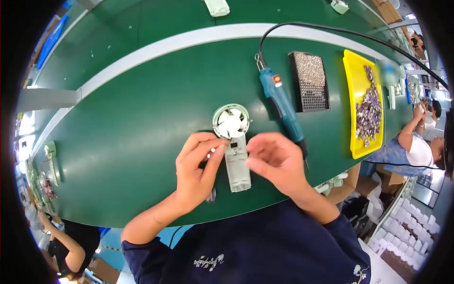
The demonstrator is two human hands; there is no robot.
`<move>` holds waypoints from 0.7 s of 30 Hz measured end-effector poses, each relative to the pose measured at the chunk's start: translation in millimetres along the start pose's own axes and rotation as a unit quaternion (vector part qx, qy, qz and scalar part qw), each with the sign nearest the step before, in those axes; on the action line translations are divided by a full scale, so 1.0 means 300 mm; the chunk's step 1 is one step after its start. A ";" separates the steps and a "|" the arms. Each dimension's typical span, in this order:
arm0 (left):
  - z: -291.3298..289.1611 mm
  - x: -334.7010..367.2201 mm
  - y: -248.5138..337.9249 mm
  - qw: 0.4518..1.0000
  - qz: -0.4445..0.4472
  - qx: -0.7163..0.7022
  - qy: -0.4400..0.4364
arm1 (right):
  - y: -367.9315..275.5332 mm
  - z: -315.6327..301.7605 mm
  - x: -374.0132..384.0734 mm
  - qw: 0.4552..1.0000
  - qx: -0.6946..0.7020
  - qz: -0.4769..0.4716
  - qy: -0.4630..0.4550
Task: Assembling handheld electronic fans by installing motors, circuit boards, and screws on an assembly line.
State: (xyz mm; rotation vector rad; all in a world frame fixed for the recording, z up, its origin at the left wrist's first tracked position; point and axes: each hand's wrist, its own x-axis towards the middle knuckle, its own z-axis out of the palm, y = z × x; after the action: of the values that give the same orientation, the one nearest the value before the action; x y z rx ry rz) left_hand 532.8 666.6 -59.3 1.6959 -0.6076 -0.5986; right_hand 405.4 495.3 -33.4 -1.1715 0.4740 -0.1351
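Note:
A handheld fan lies on the green bench in front of me, its round head (231, 121) with white blades pointing away and its pale grey-green handle (238, 170) toward me. The handle's inner side faces up, showing a small dark square part near the neck. My left hand (196, 165) is at the handle's left, thumb and fingers pinching a tiny white piece (211, 153). On the other side, my right hand (279, 163) hovers with curled fingers, thumb and fingertips apart, slightly blurred; I see nothing in it. A small purplish piece (211, 194) lies by my left wrist.
A blue electric screwdriver (282, 102) with a black cable lies right of the fan. Beyond it are a black tray of screws (309, 80) and a yellow tray (353, 102) of small purplish parts. Pale fan parts (50, 158) sit far left. Other people work at both sides.

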 end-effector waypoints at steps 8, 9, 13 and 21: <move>-0.043 0.017 -0.007 0.992 0.092 0.060 -0.055 | 0.073 -0.027 -0.134 0.919 -0.302 -0.207 0.144; -0.030 0.026 -0.014 0.994 0.088 0.045 -0.050 | 0.070 -0.002 -0.179 0.907 -0.357 -0.222 0.035; -0.026 0.031 -0.046 0.994 0.099 0.005 -0.042 | 0.082 0.139 -0.222 0.840 -0.326 -0.210 -0.379; -0.123 0.095 -0.054 0.974 0.176 0.091 -0.106 | -0.016 -0.016 -0.167 0.831 -0.455 -0.292 -0.132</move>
State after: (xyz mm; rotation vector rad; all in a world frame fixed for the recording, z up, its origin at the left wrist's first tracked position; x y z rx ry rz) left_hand 580.0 676.7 -70.1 1.6487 -1.1198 -0.4814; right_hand 359.3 506.6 -16.2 -2.2295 -0.1322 -0.2850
